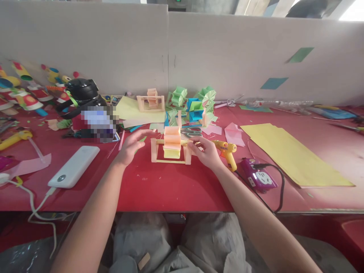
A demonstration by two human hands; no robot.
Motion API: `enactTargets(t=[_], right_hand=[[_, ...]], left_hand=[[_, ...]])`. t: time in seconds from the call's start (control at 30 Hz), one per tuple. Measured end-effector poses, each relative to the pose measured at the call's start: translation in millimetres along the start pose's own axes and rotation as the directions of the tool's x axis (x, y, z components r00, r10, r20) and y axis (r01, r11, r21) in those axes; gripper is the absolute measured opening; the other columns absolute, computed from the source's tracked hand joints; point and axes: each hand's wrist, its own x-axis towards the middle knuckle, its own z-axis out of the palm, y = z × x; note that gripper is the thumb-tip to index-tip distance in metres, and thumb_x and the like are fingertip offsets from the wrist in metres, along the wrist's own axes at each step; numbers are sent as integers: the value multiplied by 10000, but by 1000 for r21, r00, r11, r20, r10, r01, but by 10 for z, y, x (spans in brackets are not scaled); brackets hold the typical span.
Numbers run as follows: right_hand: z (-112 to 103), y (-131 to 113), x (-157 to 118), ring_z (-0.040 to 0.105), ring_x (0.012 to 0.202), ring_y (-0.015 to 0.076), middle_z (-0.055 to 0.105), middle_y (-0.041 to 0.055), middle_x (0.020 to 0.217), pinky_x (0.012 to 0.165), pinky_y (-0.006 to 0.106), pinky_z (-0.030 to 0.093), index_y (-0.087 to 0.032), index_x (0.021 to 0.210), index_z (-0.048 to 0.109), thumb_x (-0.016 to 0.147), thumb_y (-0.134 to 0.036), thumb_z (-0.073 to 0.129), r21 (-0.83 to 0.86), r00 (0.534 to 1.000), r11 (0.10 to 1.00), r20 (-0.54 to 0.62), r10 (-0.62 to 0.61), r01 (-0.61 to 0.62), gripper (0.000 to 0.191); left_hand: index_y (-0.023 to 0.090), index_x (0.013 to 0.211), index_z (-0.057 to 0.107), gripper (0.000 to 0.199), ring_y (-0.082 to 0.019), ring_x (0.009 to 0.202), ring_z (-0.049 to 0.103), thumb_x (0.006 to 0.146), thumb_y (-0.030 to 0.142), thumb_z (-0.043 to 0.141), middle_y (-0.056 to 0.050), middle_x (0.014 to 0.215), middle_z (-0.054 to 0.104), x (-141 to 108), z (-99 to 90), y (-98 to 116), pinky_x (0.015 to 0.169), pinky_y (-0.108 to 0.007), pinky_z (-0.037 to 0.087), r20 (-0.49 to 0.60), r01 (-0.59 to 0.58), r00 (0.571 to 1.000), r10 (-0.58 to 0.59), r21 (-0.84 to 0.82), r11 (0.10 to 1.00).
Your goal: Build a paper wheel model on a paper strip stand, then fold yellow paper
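grey trousers [142, 235] nearest, below the red table [170, 189]. beyond, at centre, pale frame [187, 154] with pleated paper wheel [172, 140]. right hand [209, 152] narrow at its right end (cannot tell whether pinching); left hand [131, 147] wide, just left of it. brace the uprights evenly, press lightly, spare the folds.

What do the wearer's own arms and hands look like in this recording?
The left hand and right hand are ungloved. Both the left forearm and right forearm are bare, with no sleeve, watch, bracelet or cable showing.
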Motion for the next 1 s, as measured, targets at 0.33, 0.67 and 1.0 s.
enactTargets(t=[0.33,0.67,1.0], right_hand=[[25,7,8,655,829,180,710,57,933,693,304,525,-207,1012,697,873,-438,675,67,999,997,-30,29,-27,271],[24,35,-20,630,752,162,695,36,838,639,280,492,-200,895,715,796,-528,743,145,997,988,-34,62,-56,344],[26,-38,-43,599,665,150,680,32,775,585,274,472,-193,826,715,785,-598,712,89,998,995,-34,54,-51,407]], left_hand=[[207,973,749,293,-281,1052,680,798,443,748,-83,1057,752,-40,113,13,966,-395,504,-66,35,998,-19,257,966],[211,824,778,270,-256,904,716,781,476,760,-61,902,785,-15,215,16,872,-369,529,-188,25,981,42,340,940],[217,795,780,229,-264,894,713,775,441,741,-37,874,787,-18,249,16,890,-389,529,-210,19,976,59,355,935]])
